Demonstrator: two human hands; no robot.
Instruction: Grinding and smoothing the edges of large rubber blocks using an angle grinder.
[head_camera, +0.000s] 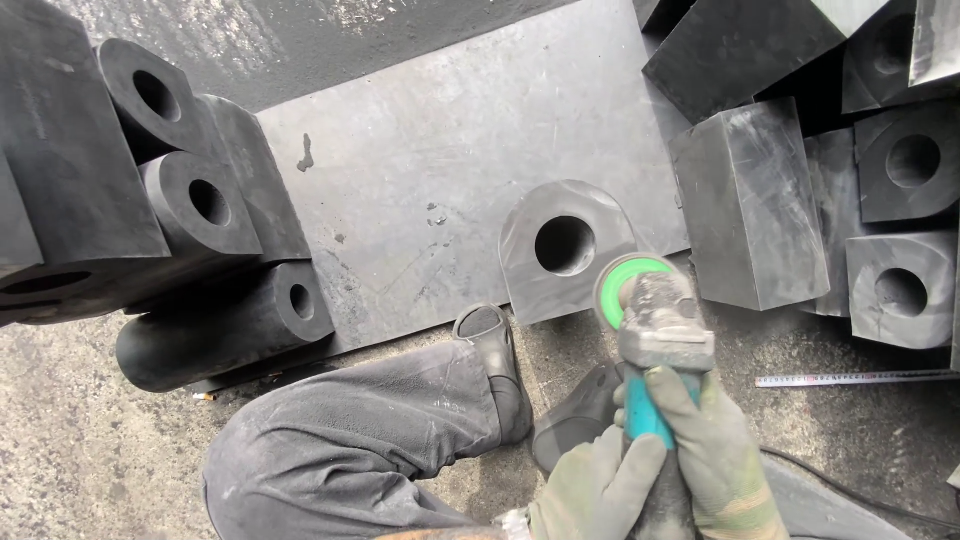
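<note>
Gripping the angle grinder (655, 330) with both gloved hands, left hand (590, 490) and right hand (715, 455) wrapped around its body, you hold its green disc at the near edge of the bored rubber block (560, 250); no finished edge is discernible.

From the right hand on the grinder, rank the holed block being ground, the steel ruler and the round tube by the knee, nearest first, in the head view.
Measured from the right hand:
1. Steel ruler, lying on the ground to its upper right. The holed block, standing up-left just past the grinder's disc, is almost as near; too close to call.
3. Round tube, far left, beyond the bent knee.
</note>
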